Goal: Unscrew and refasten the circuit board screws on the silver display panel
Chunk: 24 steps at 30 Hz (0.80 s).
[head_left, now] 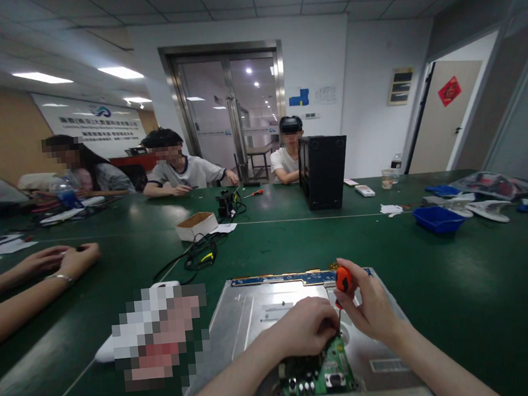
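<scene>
A silver metal panel (250,313) lies flat on the green table (460,279) right in front of me, with a green circuit board (332,371) at its near edge. My right hand (370,306) is closed around an orange-handled screwdriver (343,279), held upright with its shaft pointing down at the board. My left hand (305,327) is curled, its fingertips pinched at the screwdriver's tip by the board. What those fingers hold is hidden. A dark cable runs off the board toward me.
A co-worker's arms (34,273) rest on the table at left. Three people sit at the far side. A cardboard box (196,225), black cables (202,256), a black case (323,171), a blue tray (436,218) and a white device (158,288) are on the table.
</scene>
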Motion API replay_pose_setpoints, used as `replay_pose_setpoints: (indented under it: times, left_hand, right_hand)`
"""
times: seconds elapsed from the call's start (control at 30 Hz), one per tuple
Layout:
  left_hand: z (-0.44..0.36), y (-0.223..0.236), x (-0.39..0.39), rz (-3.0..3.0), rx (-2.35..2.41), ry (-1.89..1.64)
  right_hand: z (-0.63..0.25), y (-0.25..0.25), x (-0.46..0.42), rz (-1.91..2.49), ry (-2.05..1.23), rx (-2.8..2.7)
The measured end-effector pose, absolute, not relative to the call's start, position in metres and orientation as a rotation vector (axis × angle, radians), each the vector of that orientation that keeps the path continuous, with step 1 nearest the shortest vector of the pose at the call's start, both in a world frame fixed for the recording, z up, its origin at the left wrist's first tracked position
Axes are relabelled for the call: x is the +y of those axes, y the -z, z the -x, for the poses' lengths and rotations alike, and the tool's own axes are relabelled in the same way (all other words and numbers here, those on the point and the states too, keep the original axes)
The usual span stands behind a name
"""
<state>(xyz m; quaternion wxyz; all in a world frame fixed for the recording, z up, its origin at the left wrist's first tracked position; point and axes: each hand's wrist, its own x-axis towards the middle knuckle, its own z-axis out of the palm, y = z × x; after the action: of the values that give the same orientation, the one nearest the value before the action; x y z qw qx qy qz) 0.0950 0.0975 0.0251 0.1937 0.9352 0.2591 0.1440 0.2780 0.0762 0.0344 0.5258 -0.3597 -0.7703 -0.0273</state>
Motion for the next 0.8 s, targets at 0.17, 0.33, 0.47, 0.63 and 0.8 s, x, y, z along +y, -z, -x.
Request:
replay_pose_setpoints:
  times: [0.17, 0.33, 0.47, 0.63, 0.8]
  left_hand:
    - [-0.095, -0.0252, 0.0965, -2.624, 0.729, -0.423]
    - [-0.0953, -0.0259, 0.0959, -2.623, 0.727, -0.438]
    - [-0.0953, -0.0255, 0.0963, -2.624, 0.722, -0.441]
    - [-0.095, -0.0234, 0.0971, -2.618, 0.731, -0.432]
    - [-0.095, -0.0218, 0.0984, -2.604, 0.727, -0.417]
  right_hand:
    - [-0.277, -0.0355, 0.0779, 0.778, 0.232, -1.841]
    - [-0.2737, -0.0326, 0.081, 0.746, 0.195, -1.792]
    - [-0.2726, -0.0306, 0.0829, 0.731, 0.204, -1.77]
    - [-0.2746, -0.0344, 0.0819, 0.71, 0.293, -1.824]
    - [-0.2743, -0.0399, 0.077, 0.691, 0.279, -1.879]
